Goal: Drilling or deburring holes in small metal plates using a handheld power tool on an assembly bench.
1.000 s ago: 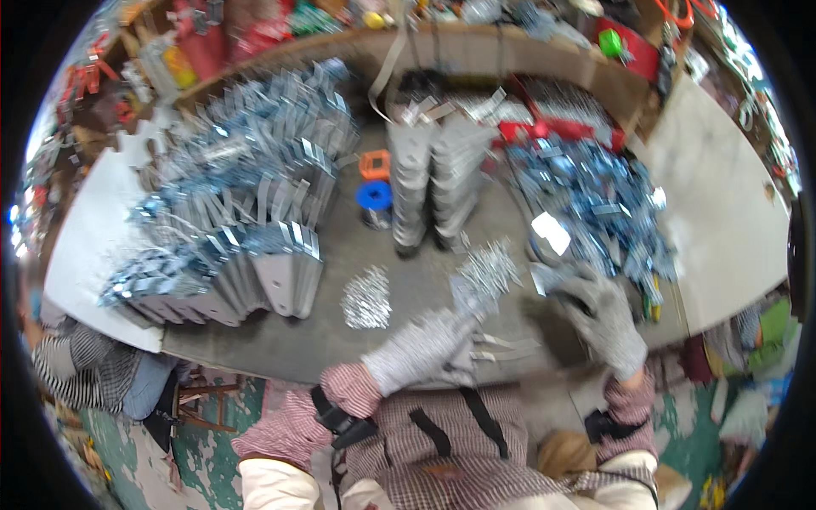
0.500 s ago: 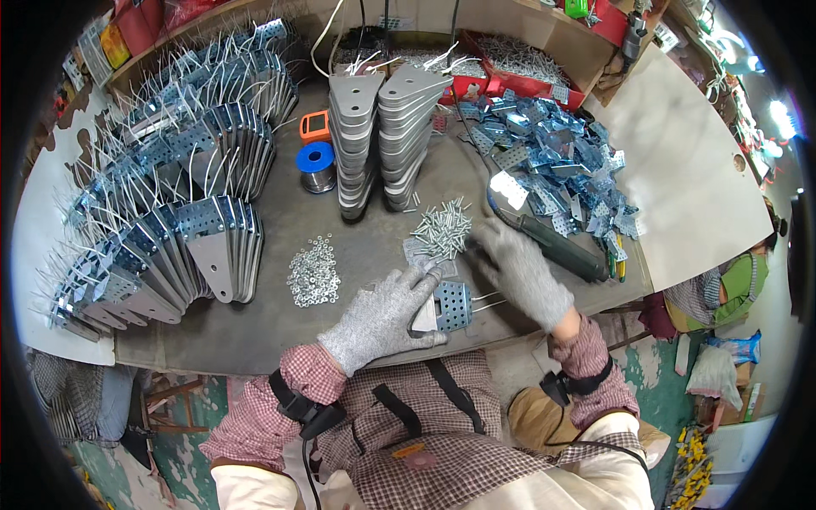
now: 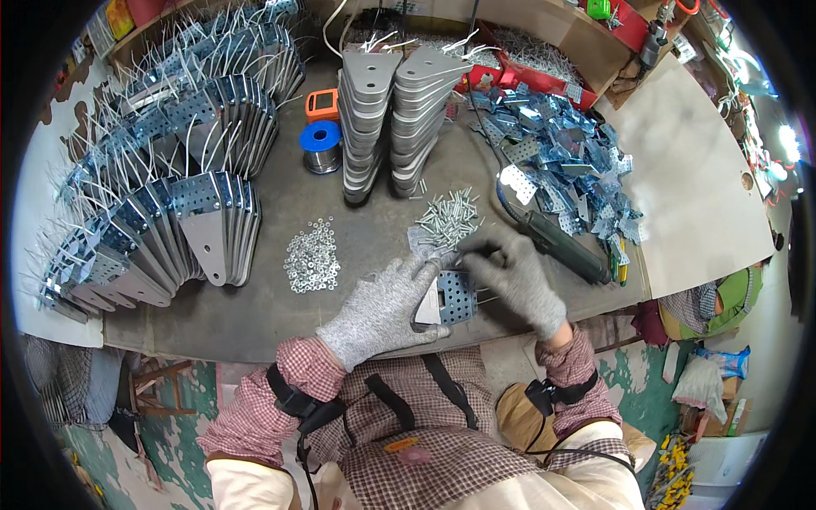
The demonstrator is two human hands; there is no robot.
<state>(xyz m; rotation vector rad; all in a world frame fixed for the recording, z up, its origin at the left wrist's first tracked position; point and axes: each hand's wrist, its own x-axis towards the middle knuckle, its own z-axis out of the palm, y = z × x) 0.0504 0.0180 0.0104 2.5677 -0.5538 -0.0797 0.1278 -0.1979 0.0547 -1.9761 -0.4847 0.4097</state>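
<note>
My left hand (image 3: 378,308), in a grey knit glove, grips a flat grey metal plate (image 3: 427,308) by its edges, thumb on the near side and fingers on the far side. A blue perforated metal bracket (image 3: 459,297) sits over the plate's right end, with pale wires coming out to the right. My right hand (image 3: 514,279), also gloved, hovers at the bracket's far edge with its fingers curled together. Whatever is between those fingertips is too small to tell. Just beyond lies a heap of screws (image 3: 449,218), and left of it a pile of small nuts (image 3: 312,257).
Stacks of grey plates (image 3: 371,82) stand at the back centre beside a solder spool (image 3: 320,146) and an orange device (image 3: 321,104). Rows of wired plate assemblies (image 3: 212,229) fill the left. Loose brackets (image 3: 561,153) and a black-handled corded tool (image 3: 561,245) lie right.
My right hand has come slightly nearer and left, from beside the screws to the bracket's far edge, its fingers more curled. My left hand stays on the plate; the whole view has shifted slightly.
</note>
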